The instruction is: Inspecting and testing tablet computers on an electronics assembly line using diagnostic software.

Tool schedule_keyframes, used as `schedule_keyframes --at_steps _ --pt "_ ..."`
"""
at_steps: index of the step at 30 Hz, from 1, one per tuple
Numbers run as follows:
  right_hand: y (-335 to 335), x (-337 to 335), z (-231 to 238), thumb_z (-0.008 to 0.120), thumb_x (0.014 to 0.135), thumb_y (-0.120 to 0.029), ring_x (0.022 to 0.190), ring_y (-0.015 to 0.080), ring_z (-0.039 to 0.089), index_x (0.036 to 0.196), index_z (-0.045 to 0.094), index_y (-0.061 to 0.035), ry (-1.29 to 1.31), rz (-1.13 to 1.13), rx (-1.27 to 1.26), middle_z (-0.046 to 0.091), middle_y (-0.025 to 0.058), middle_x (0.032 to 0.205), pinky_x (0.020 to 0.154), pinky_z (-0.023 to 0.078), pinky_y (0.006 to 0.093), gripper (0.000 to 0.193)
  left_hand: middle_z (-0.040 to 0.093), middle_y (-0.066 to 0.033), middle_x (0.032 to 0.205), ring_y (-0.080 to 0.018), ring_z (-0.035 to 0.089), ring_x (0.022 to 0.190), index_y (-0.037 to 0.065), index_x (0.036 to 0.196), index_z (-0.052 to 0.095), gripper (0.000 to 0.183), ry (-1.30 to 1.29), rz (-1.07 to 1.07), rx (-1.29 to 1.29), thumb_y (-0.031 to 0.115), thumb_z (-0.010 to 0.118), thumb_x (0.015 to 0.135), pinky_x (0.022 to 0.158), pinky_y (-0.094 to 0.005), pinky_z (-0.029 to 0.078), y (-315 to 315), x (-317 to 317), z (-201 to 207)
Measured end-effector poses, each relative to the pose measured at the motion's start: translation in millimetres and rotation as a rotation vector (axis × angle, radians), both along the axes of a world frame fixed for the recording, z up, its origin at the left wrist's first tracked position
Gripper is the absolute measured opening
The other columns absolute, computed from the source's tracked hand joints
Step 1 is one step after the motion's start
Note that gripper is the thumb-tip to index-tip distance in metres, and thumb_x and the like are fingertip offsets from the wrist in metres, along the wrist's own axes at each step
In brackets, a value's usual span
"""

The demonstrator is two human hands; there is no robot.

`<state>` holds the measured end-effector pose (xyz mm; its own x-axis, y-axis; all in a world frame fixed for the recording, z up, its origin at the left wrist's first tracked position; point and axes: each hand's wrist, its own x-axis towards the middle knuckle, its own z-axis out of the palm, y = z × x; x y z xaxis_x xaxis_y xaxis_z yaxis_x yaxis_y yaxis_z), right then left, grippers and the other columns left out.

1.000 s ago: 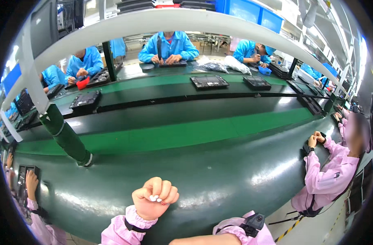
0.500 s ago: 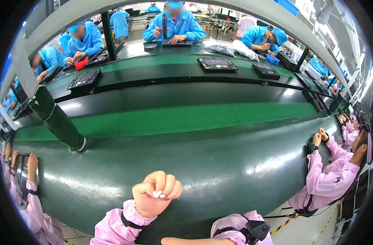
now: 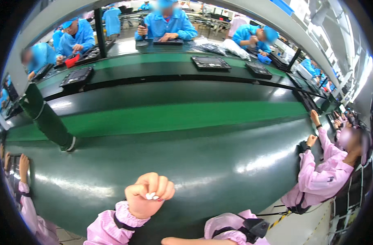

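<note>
My left hand (image 3: 147, 195) is raised over the dark green tabletop (image 3: 194, 163), its fingers curled into a loose fist with the nails turned toward me. White and red nail colour shows, and nothing is visible in the fist. Of my right hand (image 3: 186, 241), only a strip of skin appears at the lower edge; its fingers are mostly cut off by the frame. That wrist wears a black strap with a small black camera (image 3: 256, 228) over the pink sleeve. Another black strap (image 3: 123, 220) circles my left cuff.
A bright green belt (image 3: 162, 116) runs across beyond the table. Black flat devices (image 3: 211, 63) lie on the farther line, before people in blue. A green-wrapped post (image 3: 49, 120) rises at left. Pink-sleeved co-workers sit either side; the right one (image 3: 321, 179) stretches an arm toward the belt.
The view has shifted slightly, moving the scene left in the picture. At right, the co-worker's hands have parted and one reaches out. My left hand keeps its curled pose.
</note>
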<state>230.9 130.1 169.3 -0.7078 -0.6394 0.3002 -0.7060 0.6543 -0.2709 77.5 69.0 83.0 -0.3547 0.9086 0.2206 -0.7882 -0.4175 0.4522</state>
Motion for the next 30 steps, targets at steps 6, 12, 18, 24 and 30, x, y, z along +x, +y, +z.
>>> schedule_keyframes --at_steps 6,12,18,24,30 --pt "11.4 1.5 -5.8 0.051 0.070 -0.021 0.079 0.0199 0.049 0.084 0.051 -0.0075 -0.053 -0.040 -0.005 0.050 0.0046 0.084 0.070 0.039 0.0297 0.020 0.036 -0.0030 0.049 -0.0155 0.031 0.048 0.008 0.054 0.040 0.008 0.036 0.012 -0.032 0.011 0.044 0.060 0.048 -0.0299 0.024 3.0 -6.5 -1.1" --pt "6.1 -14.1 -8.6 0.051 0.070 -0.022 0.075 0.0186 0.049 0.081 0.050 -0.0080 0.010 0.063 -0.079 0.049 0.0035 0.080 0.068 0.039 0.0290 0.018 0.038 -0.0031 0.054 -0.0156 0.031 0.052 0.008 0.056 0.038 0.005 0.001 0.001 -0.033 0.008 0.043 0.056 0.051 -0.0289 0.024 -0.8 -6.7 -4.9" --pt "-9.9 -31.2 -17.1 0.051 0.069 -0.022 0.072 0.0173 0.048 0.077 0.050 -0.0085 0.042 0.129 -0.209 0.047 0.0024 0.076 0.065 0.038 0.0283 0.016 0.040 -0.0030 0.054 -0.0160 0.034 0.051 0.009 0.056 0.041 0.007 0.002 -0.036 -0.019 0.011 0.046 0.060 0.050 -0.0302 0.025 1.2 -3.7 1.0" --pt "-16.3 -39.1 -20.4 0.051 0.069 -0.022 0.068 0.0160 0.048 0.074 0.049 -0.0090 0.036 0.131 -0.316 0.046 0.0013 0.072 0.063 0.037 0.0276 0.014 0.039 -0.0029 0.052 -0.0160 0.033 0.049 0.008 0.055 0.040 0.005 -0.005 -0.037 -0.059 0.009 0.045 0.056 0.049 -0.0306 0.024 -2.4 -8.6 6.5" --pt "-9.7 -36.5 -15.6 0.051 0.068 -0.023 0.065 0.0146 0.047 0.070 0.049 -0.0095 0.038 0.113 -0.339 0.045 0.0002 0.068 0.061 0.037 0.0270 0.014 0.039 -0.0031 0.051 -0.0158 0.032 0.049 0.008 0.054 0.040 0.006 -0.010 -0.031 -0.088 0.008 0.045 0.057 0.048 -0.0301 0.023 0.2 -7.5 3.6"
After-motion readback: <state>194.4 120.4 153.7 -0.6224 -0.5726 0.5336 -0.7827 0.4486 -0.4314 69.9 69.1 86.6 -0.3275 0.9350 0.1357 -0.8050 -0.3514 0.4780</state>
